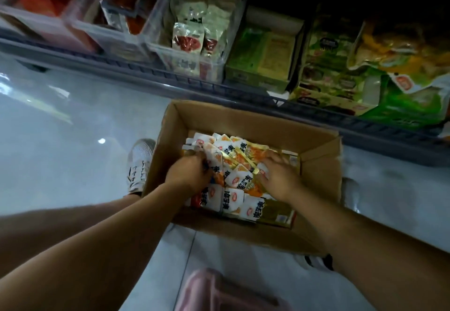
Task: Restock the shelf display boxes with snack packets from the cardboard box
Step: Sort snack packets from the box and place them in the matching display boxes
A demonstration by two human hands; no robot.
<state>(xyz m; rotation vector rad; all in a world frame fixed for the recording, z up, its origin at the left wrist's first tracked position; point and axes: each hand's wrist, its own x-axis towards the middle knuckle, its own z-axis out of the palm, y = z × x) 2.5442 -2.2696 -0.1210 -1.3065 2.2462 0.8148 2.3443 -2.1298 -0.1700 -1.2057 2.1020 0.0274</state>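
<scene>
Both forearms were bare, with no sleeves showing. The person wore white lace-up sneakers (138,164) with dark markings; a pink garment (219,291) showed at the bottom edge.

Two hands (188,174), one cardboard box (243,120), many packets (237,181).

The one camera rides on my head, wide-angle, looking forward and steeply down. My forearms run in from the bottom edge; the cardboard box (246,169) on the floor (60,140) sits close at centre, the shelf (170,79) crosses above it.
</scene>
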